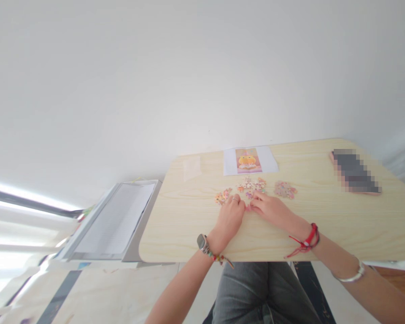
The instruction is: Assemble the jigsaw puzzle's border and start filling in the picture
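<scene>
Small jigsaw puzzle pieces [252,184] lie in loose piles on the light wooden table. My left hand [231,213] rests near the front of the piles with its fingers curled down, next to an orange and yellow group of pieces [222,196]. Close beside it, my right hand [268,207] pinches at a pink puzzle piece [248,208] between the two hands. The left fingertips are mostly hidden, so what they hold does not show. Right of the middle pile sits a pinkish heap of pieces [285,189].
A printed sheet [268,159] with a yellow cartoon figure lies behind the pieces. At the back left is a pale translucent bag [192,168]. A dark, pixelated flat device [356,173] lies on the right. Papers [116,218] rest on a low unit left of the table [175,234].
</scene>
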Demonstrator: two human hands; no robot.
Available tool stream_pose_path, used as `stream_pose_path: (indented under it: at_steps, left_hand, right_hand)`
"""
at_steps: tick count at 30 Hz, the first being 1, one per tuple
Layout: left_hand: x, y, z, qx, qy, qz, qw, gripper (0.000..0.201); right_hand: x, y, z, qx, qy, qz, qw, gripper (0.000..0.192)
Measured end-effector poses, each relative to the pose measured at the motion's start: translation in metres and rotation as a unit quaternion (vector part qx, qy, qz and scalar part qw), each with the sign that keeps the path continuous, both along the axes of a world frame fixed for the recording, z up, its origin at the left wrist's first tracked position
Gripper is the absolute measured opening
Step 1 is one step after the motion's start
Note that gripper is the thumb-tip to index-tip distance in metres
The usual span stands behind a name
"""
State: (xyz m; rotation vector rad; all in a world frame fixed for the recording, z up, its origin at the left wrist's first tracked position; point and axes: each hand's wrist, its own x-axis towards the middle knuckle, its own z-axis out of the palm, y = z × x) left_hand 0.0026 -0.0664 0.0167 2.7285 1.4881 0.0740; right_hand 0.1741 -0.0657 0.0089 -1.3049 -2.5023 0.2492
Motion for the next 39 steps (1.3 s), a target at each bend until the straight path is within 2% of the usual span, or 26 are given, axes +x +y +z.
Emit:
stream_pose_path:
  at_steps: [4, 11, 15, 18, 22, 24, 26, 31, 35, 39]
  left_hand:
    - [0.018, 0.003, 0.012, 0.0, 0.001, -0.055, 0.998, 0.017]
    - [0.075, 0.026, 0.028, 0.037, -0.005, -0.157, 0.987, 0.019]
    - [0.102, 0.037, 0.03, 0.053, -0.019, -0.159, 0.986, 0.026]
    - [0.112, 0.044, 0.029, 0.05, -0.019, -0.149, 0.987, 0.027]
    - [0.099, 0.048, 0.026, 0.041, -0.019, -0.118, 0.992, 0.015]
    - [0.08, 0.045, 0.023, 0.037, -0.018, -0.085, 0.996, 0.012]
    - [0.057, 0.038, 0.02, 0.028, -0.021, -0.025, 0.999, 0.013]
    - [0.01, 0.019, 0.016, -0.002, 0.003, 0.073, 0.997, 0.013]
    - [0.0, 0.015, 0.018, -0.019, -0.011, 0.101, 0.995, 0.014]
    - [0.004, 0.017, 0.019, -0.018, -0.021, 0.102, 0.994, 0.014]
  right_hand:
    - [0.02, -0.007, 0.001, 0.018, 0.009, -0.021, 1.0, 0.025]
    - [0.078, -0.007, 0.003, 0.046, 0.007, -0.11, 0.993, 0.028]
    - [0.101, 0.003, 0.006, 0.034, 0.001, -0.151, 0.988, 0.029]
    - [0.109, 0.007, 0.006, 0.034, -0.006, -0.171, 0.985, 0.028]
    - [0.106, 0.003, 0.005, 0.055, -0.005, -0.188, 0.981, 0.028]
    - [0.099, -0.002, 0.006, 0.059, 0.0, -0.184, 0.981, 0.028]
    - [0.087, -0.006, 0.006, 0.059, 0.004, -0.17, 0.984, 0.028]
    - [0.047, -0.002, 0.01, 0.032, -0.017, -0.116, 0.993, 0.022]
    - [0.021, 0.011, 0.011, 0.003, -0.035, -0.133, 0.99, 0.02]
    - [0.011, 0.022, 0.004, -0.008, -0.02, -0.143, 0.989, 0.018]
